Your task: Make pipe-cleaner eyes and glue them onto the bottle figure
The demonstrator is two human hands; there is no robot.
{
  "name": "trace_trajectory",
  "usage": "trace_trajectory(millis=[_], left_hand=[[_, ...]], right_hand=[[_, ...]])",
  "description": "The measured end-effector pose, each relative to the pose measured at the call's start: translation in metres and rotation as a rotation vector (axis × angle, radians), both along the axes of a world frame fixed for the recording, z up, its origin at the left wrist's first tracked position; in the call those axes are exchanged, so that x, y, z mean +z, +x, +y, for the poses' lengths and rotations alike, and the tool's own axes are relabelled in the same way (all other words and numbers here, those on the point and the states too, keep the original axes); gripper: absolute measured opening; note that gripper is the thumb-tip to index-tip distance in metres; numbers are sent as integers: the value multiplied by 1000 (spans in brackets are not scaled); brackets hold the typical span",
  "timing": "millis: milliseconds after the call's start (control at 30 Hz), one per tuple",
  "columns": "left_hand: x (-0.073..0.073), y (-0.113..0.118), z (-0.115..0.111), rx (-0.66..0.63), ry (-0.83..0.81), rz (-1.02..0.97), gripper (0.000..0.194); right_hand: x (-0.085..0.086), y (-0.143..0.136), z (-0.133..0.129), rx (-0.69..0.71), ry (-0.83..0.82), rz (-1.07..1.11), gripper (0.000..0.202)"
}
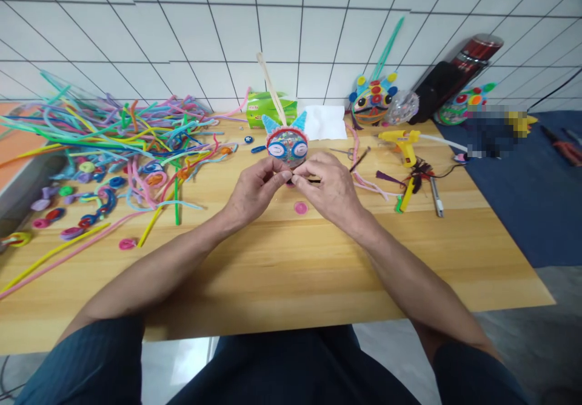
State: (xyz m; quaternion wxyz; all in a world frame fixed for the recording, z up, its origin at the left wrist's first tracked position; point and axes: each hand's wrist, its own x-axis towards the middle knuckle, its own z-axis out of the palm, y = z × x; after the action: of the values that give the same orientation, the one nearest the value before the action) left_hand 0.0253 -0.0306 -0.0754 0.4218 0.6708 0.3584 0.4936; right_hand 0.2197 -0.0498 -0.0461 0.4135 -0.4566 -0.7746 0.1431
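My left hand (266,185) and my right hand (325,184) meet fingertip to fingertip above the middle of the table. Both pinch a small dark pipe cleaner (314,180), of which only a short piece shows under my right fingers. Just behind my fingers stands a clear round craft head (287,141) with blue pointed ears, a red band and blue-rimmed white eyes; its lower part is hidden by my hands. A flat pink coil (301,208) lies on the wood in front of them.
Loose colored pipe cleaners (150,126) and coiled pieces cover the table's left side. At the right are a yellow glue gun (402,143), a utility knife (437,196) and a dark blue cloth (513,193). Another decorated head (373,103) and a red flask (477,53) stand near the tiled wall.
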Motion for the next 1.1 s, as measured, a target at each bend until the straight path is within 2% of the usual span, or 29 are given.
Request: trace_trajectory(millis=[100, 200, 433, 533, 767, 967, 1100], left_hand=[[4, 2, 0, 23, -4, -47, 41], [7, 6, -2, 3, -75, -124, 44], [-1, 11, -4, -12, -227, -239, 42], [-3, 10, -2, -42, -203, -212, 41], [0, -3, 7, -80, 30, 19, 42], [3, 2, 1, -64, -24, -104, 37], [-1, 4, 6, -137, -79, -167, 39]], right_hand=[[2, 3, 1, 21, -69, 55, 16], [2, 3, 2, 15, -164, 131, 13], [-4, -6, 1, 33, -279, 292, 10], [-4, -6, 1, 4, -233, 233, 10], [-2, -2, 1, -49, -11, -74, 15], [3, -4, -3, -21, -45, -3, 13], [2, -1, 0, -14, -45, -5, 12]])
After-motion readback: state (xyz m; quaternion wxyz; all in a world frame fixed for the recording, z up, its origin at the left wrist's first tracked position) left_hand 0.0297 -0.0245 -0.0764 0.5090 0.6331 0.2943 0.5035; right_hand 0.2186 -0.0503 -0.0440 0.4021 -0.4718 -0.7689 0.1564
